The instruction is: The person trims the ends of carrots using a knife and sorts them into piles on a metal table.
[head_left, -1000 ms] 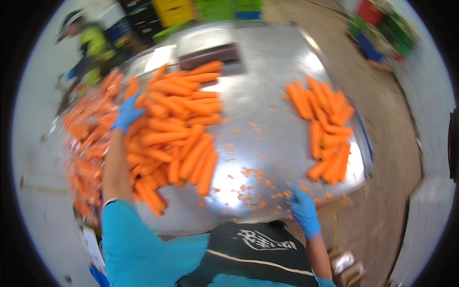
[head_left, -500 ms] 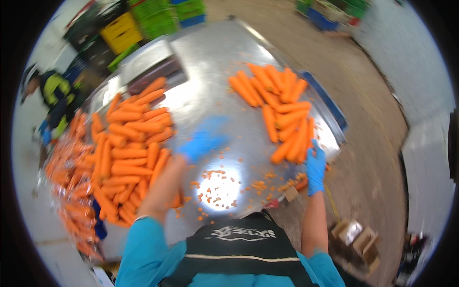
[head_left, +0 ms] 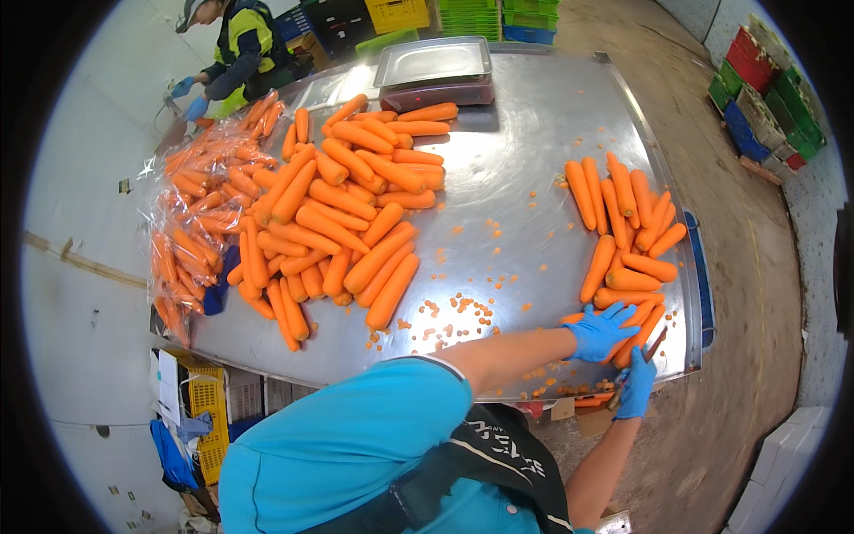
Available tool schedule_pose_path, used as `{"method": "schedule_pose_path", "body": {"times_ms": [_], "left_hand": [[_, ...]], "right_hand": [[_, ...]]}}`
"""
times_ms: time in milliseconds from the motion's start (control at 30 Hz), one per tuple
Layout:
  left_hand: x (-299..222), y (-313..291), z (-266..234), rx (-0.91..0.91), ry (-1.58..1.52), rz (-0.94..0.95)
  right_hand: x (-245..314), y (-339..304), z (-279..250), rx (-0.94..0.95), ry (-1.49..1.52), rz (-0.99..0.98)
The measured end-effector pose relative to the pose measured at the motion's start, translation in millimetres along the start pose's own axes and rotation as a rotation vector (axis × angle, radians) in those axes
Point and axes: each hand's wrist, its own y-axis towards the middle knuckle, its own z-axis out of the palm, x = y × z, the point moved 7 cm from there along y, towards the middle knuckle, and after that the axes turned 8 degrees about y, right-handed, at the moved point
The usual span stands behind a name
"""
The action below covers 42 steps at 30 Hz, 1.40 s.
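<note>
My left hand [head_left: 600,334], in a blue glove, lies with its fingers spread over carrots at the near end of the right-hand pile [head_left: 630,279]. Close beside it, my gloved right hand [head_left: 635,387] is closed around a slim knife [head_left: 656,343] whose dark blade points away from me. A carrot [head_left: 642,335] lies between the two hands. Part of the carrots under my left palm is hidden. Small cut carrot ends [head_left: 458,322] are scattered over the metal table [head_left: 507,169] in front of me.
A large carrot heap [head_left: 329,214] covers the table's left side, beside bagged carrots [head_left: 191,231]. At the back stands a scale [head_left: 436,71]. A co-worker [head_left: 245,49] handles something at the far left. Stacked crates [head_left: 769,98] stand on the floor at the far right.
My view has turned left. My left hand has crossed from mid-table to the right-hand pile and now rests on carrots there. My right hand stays at that pile's near end.
</note>
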Motion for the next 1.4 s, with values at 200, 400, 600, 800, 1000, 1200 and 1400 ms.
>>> {"method": "schedule_pose_path", "body": {"times_ms": [200, 400, 600, 800, 1000, 1200, 1400], "left_hand": [[62.6, -107.7, -7.4, -0.318, -0.211, 0.143], [133.6, -187.6, -28.5, -0.163, 0.023, -0.432], [172.3, -201.3, -15.8, -0.251, 0.127, -0.500], [168.0, -234.0, -30.0, -0.081, 0.150, -0.437], [167.2, -259.7, -32.5, -0.004, -0.054, -0.540], [172.2, -241.4, -27.7, -0.080, -0.069, -0.691], [156.6, -281.2, -48.1, -0.448, -1.523, -0.638]], "right_hand": [[-35.9, -72.2, 79.7, 0.326, -0.065, 0.030], [-41.2, -117.0, 110.1, 0.415, 0.009, 0.037], [-33.1, -126.9, 105.9, 0.445, -0.147, -0.063], [-43.1, -138.3, 106.5, 0.492, -0.210, -0.019], [-56.8, -139.0, 100.2, 0.507, -0.188, -0.068], [-38.7, -150.7, 112.6, 0.523, -0.269, -0.169], [-18.8, -168.5, 127.8, 0.568, -0.476, -0.468]]}}
